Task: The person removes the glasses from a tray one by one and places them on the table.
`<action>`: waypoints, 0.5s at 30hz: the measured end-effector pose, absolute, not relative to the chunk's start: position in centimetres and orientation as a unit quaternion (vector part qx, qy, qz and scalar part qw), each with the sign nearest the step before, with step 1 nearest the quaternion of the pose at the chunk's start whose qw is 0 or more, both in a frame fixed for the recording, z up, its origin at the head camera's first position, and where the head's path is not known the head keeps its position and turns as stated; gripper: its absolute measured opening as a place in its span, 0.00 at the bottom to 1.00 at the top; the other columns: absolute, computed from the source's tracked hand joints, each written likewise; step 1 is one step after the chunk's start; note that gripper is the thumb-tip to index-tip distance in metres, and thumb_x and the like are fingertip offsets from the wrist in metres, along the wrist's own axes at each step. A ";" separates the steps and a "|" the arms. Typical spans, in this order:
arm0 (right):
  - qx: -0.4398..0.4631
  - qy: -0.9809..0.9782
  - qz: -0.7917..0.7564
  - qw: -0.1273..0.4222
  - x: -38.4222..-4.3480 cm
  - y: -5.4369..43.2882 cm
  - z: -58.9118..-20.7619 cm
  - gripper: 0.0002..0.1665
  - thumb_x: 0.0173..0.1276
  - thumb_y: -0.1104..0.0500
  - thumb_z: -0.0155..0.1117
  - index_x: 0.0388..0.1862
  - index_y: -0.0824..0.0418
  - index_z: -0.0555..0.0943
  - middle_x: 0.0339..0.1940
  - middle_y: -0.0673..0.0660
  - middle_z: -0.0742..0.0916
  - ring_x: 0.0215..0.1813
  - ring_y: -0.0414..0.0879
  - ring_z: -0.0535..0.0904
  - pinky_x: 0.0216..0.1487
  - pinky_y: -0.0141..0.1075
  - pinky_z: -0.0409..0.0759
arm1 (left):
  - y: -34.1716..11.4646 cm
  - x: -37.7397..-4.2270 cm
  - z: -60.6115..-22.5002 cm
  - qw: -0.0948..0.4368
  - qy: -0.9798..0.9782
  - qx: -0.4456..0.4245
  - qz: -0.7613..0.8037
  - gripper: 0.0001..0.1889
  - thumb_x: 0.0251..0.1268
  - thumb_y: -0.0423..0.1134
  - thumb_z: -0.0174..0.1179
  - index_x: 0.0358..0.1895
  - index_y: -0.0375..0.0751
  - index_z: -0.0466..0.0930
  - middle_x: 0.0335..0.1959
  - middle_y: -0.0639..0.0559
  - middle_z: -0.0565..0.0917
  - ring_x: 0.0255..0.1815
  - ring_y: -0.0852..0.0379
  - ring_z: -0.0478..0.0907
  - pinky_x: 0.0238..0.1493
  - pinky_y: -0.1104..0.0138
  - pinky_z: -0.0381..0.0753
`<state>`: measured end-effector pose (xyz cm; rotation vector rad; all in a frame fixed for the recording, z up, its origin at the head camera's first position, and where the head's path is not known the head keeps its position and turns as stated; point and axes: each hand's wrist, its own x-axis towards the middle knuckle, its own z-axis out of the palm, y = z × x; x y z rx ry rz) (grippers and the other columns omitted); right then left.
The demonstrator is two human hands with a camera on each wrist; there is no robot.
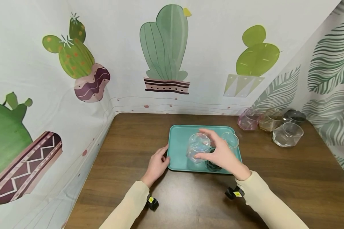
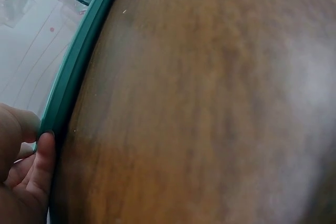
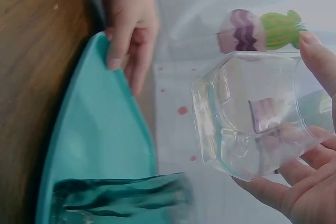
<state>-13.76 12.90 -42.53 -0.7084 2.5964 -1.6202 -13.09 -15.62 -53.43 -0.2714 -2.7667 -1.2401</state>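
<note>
My right hand (image 1: 222,154) holds a clear faceted drinking glass (image 1: 197,149) between thumb and fingers, above the teal tray (image 1: 177,140). In the right wrist view the glass (image 3: 252,114) is tipped sideways to the camera and looks empty. My left hand (image 1: 156,163) grips the tray's left edge; the left wrist view shows the thumb and fingers (image 2: 42,166) pinching the rim (image 2: 73,66). A dark-looking glass (image 1: 212,166) stands on the tray, partly hidden behind the right hand and the held glass. Another clear glass (image 1: 232,141) is at the tray's right side, partly covered by the right hand.
At the table's back right corner stand a pink glass (image 1: 248,120), an amber glass (image 1: 270,121), a dark grey glass (image 1: 293,117) and a clear glass (image 1: 287,135). A cactus-printed cloth (image 1: 209,47) hangs behind the brown wooden table (image 1: 132,136).
</note>
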 end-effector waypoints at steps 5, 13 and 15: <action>-0.219 0.827 -0.518 -0.011 -13.1 14.3 -40.9 0.50 0.54 0.57 0.86 0.75 0.54 0.72 0.67 0.53 0.82 0.63 0.52 0.79 0.63 0.41 0.80 | -15.6 -13.0 -53.6 0.054 -0.908 -0.088 -0.405 0.29 0.69 0.30 0.63 0.73 0.36 0.74 0.59 0.43 0.82 0.29 0.64 0.74 0.34 0.69 0.77; -0.208 0.830 -0.515 -0.055 -12.2 17.4 -39.2 0.52 0.52 0.63 0.86 0.75 0.50 0.72 0.67 0.52 0.83 0.60 0.40 0.79 0.59 0.24 0.75 | -15.6 -12.9 -53.5 0.055 -0.910 -0.086 -0.402 0.29 0.69 0.30 0.63 0.73 0.36 0.74 0.59 0.43 0.82 0.30 0.65 0.74 0.34 0.69 0.76; -0.205 0.831 -0.513 -0.069 -12.1 18.2 -39.0 0.53 0.52 0.65 0.86 0.75 0.50 0.72 0.67 0.54 0.83 0.61 0.36 0.78 0.60 0.22 0.74 | -15.6 -12.9 -53.5 0.054 -0.909 -0.086 -0.404 0.29 0.69 0.30 0.63 0.73 0.36 0.74 0.59 0.44 0.82 0.30 0.64 0.74 0.34 0.69 0.76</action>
